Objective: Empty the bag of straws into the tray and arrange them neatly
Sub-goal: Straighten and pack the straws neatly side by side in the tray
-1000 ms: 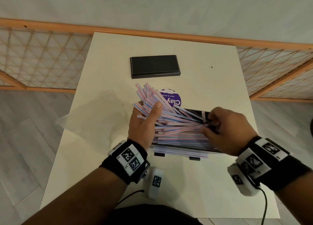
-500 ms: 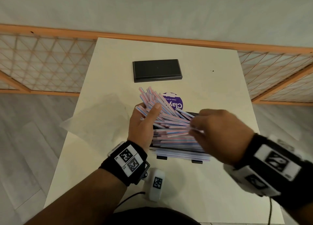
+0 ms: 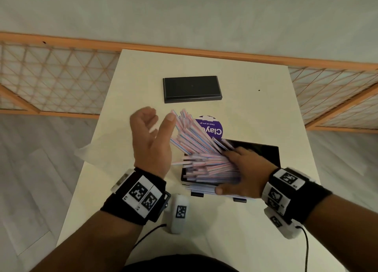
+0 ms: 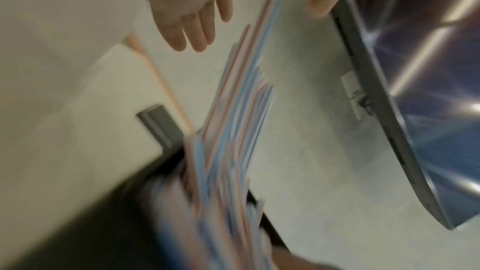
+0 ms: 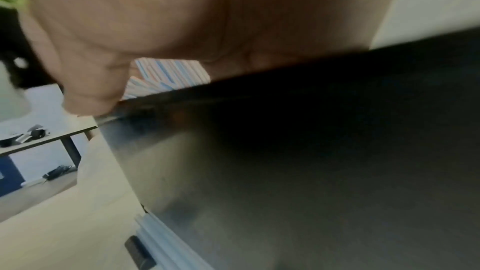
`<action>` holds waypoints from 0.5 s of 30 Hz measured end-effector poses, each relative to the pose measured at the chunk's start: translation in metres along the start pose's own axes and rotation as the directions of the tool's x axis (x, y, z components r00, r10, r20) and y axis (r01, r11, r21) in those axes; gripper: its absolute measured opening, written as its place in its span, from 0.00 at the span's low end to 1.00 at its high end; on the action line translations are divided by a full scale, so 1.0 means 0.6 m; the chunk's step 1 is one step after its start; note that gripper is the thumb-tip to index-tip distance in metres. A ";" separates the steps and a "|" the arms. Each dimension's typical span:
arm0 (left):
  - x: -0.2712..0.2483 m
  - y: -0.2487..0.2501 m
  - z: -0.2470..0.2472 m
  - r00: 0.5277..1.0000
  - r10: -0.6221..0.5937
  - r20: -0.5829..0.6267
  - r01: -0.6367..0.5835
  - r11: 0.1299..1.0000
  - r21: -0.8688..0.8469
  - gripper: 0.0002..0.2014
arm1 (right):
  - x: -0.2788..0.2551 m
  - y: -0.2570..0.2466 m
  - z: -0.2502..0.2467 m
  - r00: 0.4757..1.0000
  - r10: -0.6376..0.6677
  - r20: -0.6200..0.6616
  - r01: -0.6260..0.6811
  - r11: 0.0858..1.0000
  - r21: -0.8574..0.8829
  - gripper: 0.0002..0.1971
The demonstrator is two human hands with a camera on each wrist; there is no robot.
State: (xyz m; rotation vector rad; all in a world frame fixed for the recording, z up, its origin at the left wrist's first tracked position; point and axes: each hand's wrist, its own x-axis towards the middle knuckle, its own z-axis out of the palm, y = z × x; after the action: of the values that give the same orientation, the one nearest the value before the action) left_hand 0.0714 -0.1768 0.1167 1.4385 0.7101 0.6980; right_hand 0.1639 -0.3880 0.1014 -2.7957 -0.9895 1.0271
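A heap of pink, blue and white striped straws [image 3: 201, 149] lies in a black tray [image 3: 263, 151] near the middle of the table; many fan out past the tray's far left corner. My left hand [image 3: 152, 135] hovers beside the fan's left edge, palm turned toward the straws, fingers loosely spread, holding nothing. In the left wrist view its fingers [image 4: 192, 32] hang above the blurred straws [image 4: 233, 130]. My right hand [image 3: 243, 170] lies flat on the straws in the tray, fingers straight, thumb at the near edge. The right wrist view shows its palm [image 5: 182, 17] over straw ends [image 5: 168, 75].
A clear empty plastic bag [image 3: 106, 149] lies on the table left of my left hand. A black rectangular box [image 3: 191, 88] sits farther back. A purple round sticker [image 3: 210, 127] shows behind the straws. The table [image 3: 255, 112] stands against an orange lattice fence [image 3: 51, 77].
My left hand has let go of the fanned straws and lifted away to the left. My right hand stopped pinching straws and now presses flat on the pile.
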 end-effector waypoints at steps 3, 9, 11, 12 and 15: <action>-0.006 0.064 -0.003 0.932 0.356 0.059 -0.361 0.920 0.150 0.19 | -0.005 -0.006 0.016 1.000 -0.001 -0.031 0.001 1.000 0.001 0.61; -0.049 0.111 0.097 0.692 -0.520 0.500 0.499 0.846 0.190 0.06 | -0.008 -0.010 0.037 0.999 0.044 -0.015 -0.043 0.999 0.031 0.60; -0.055 0.094 0.129 0.459 -0.739 0.493 0.784 0.598 0.167 0.02 | -0.005 -0.007 0.042 0.999 0.028 -0.028 -0.026 0.998 0.056 0.60; -0.054 0.081 0.141 0.420 -0.779 0.465 0.841 0.527 0.124 0.01 | -0.004 -0.006 0.039 0.999 0.027 -0.024 -0.026 0.998 0.058 0.62; -0.044 0.048 0.166 0.409 -0.820 0.400 0.892 0.452 0.017 0.05 | -0.010 -0.004 0.026 0.998 0.033 0.046 -0.035 0.998 0.046 0.66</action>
State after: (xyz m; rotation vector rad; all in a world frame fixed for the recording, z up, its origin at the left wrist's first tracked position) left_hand 0.1332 -0.2587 0.1466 0.7612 0.9368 -0.3327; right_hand 0.1503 -0.3925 0.0932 -2.7733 -0.9125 1.1068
